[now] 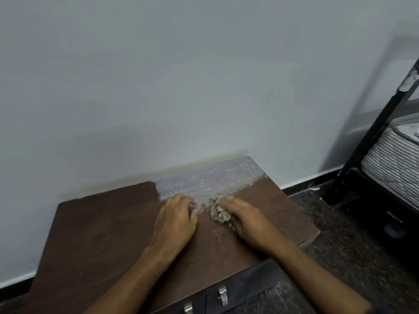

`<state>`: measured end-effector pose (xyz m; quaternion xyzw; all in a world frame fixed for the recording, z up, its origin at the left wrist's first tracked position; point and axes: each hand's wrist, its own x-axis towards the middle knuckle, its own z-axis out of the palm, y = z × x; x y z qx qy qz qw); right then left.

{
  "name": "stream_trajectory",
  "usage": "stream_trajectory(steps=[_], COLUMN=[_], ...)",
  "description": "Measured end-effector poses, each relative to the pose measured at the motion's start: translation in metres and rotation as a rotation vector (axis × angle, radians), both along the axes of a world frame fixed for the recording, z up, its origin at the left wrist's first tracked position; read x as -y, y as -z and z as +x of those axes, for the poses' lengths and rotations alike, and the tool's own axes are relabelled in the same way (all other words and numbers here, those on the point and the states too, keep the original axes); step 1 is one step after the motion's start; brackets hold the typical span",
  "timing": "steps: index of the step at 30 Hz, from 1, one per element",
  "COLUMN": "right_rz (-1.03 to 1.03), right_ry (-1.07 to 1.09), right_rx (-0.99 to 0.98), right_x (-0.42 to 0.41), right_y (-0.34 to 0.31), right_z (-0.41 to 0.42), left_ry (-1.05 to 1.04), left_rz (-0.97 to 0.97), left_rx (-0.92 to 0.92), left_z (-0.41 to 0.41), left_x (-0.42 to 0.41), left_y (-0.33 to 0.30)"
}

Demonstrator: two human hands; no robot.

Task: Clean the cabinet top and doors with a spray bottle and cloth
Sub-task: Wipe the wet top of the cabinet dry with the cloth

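Head view: right hand (pixel 247 220) grips the bunched cloth (pixel 217 210) on the cabinet top (pixel 108 227), at the near edge of the pale foamy streak (pixel 210 177) running left-right along the wall.

Left hand (pixel 176 216) lies just left of the cloth, fingers apparently flat on the wood, though blur hides the tips; the streak lies beyond both hands, right hand nearer.

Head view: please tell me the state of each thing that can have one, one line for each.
Brown wooden cabinet top: grey-white smeared film along the far right strip, the rest bare.
Crumpled grey cloth: bunched on the top.
Right hand: holds the cloth.
Left hand: rests on the top.
Dark cabinet doors: look closed.
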<state>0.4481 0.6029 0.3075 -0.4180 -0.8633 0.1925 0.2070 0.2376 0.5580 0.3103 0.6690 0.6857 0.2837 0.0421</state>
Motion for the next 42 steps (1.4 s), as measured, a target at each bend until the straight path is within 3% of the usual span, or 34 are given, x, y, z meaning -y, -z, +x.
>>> stream_trajectory(steps=[5, 11, 18, 23, 29, 35, 42], right_rz=[0.000, 0.022, 0.037, 0.026, 0.035, 0.044, 0.088], right_ry=[0.273, -0.103, 0.147, -0.135, 0.017, -0.167, -0.059], right_rx=[-0.034, 0.002, 0.004, 0.002, 0.020, 0.042, 0.088], right_x=[-0.041, 0.018, -0.016, 0.015, -0.025, -0.001, -0.046], right_y=[0.006, 0.011, 0.012, 0.012, 0.011, 0.018, 0.013], right_z=[-0.014, -0.082, -0.078, -0.100, -0.117, -0.135, -0.176], left_ry=[-0.086, -0.116, -0.165, -0.274, -0.290, -0.230, -0.251], left_rz=[-0.002, 0.057, 0.008, -0.052, -0.028, 0.046, 0.020], left_rx=[0.017, 0.069, 0.142, 0.201, 0.247, 0.142, 0.108], left_z=[-0.029, -0.035, -0.057, -0.063, -0.081, -0.098, -0.101], left_x=[0.004, 0.000, 0.010, 0.006, 0.007, -0.003, -0.007], left_y=[-0.007, -0.008, -0.013, -0.013, -0.008, -0.001, -0.002])
